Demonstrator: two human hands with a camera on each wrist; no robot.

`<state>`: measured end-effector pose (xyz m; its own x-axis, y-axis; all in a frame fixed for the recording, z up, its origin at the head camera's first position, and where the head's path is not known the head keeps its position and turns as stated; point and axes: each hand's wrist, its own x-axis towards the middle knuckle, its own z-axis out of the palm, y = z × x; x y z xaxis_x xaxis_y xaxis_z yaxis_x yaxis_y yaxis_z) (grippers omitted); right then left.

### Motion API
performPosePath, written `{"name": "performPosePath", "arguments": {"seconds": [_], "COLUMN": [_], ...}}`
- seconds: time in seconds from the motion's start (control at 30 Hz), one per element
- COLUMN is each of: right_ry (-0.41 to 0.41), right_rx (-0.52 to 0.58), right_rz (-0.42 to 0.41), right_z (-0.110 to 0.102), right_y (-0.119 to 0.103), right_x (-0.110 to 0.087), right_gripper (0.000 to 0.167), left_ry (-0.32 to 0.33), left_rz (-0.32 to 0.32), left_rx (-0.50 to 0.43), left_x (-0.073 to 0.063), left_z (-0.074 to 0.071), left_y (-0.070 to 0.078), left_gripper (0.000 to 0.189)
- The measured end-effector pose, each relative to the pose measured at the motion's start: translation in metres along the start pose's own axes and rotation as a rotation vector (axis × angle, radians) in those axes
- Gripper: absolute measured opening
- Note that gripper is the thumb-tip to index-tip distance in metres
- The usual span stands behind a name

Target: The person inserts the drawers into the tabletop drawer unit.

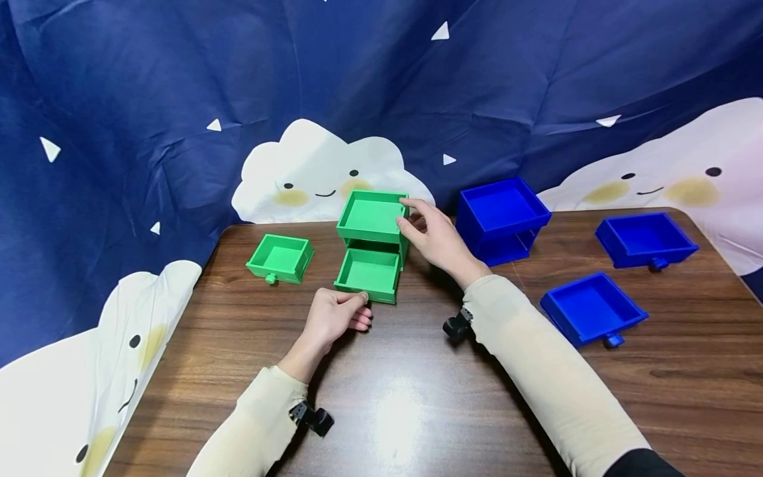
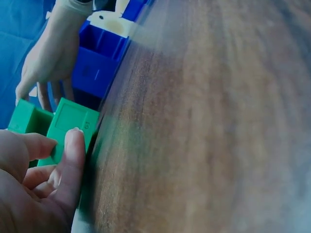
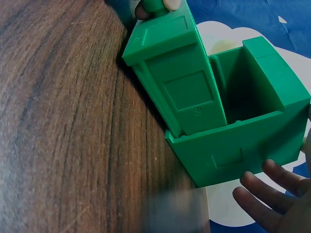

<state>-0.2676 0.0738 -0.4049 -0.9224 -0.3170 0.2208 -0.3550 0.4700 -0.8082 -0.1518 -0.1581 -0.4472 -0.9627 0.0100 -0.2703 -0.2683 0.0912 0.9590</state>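
Head view, mid-frame: the nearer left hand [image 1: 331,315] pinches the green drawer [image 1: 369,270] by its knob [image 3: 154,7], up-frame into the green cabinet's [image 1: 367,231] lower bay; the right hand [image 1: 439,241], fingers loosely extended, touches its upper-right rim.

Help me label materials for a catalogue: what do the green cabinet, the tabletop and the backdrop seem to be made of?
Green cabinet: probably hard plastic, satin; crisp edges and recessed panels suggest it.
Tabletop: wood or wood-look laminate, glossy; brown grain and a bright reflection.
Backdrop: likely printed fabric, mostly matte; soft creases and folds.
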Motion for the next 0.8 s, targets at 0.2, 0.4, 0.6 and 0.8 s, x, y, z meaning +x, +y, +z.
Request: {"name": "performPosePath", "arguments": {"seconds": [0.2,0.4,0.6,0.8], "right_ry": [0.003,0.003,-0.002,-0.004], "right_rx": [-0.004,0.007,0.018,0.026], "right_rz": [-0.005,-0.007,0.002,0.008], "right_z": [0.000,0.001,0.001,0.001], "right_y": [0.001,0.003,0.003,0.001], "right_x": [0.001,0.001,0.000,0.001], "right_gripper": [0.054,0.054,0.055,0.055], "left_ry": [0.005,0.000,-0.003,-0.003], "left_rz": [-0.004,0.004,0.001,0.009], "left_rx": [0.002,0.005,0.000,0.003], "left_x": [0.003,0.007,0.011,0.015], "left_z": [0.001,0.001,0.002,0.003], "left_y": [0.002,0.001,0.003,0.006], "left_gripper": [0.027,0.026,0.027,0.028]}}
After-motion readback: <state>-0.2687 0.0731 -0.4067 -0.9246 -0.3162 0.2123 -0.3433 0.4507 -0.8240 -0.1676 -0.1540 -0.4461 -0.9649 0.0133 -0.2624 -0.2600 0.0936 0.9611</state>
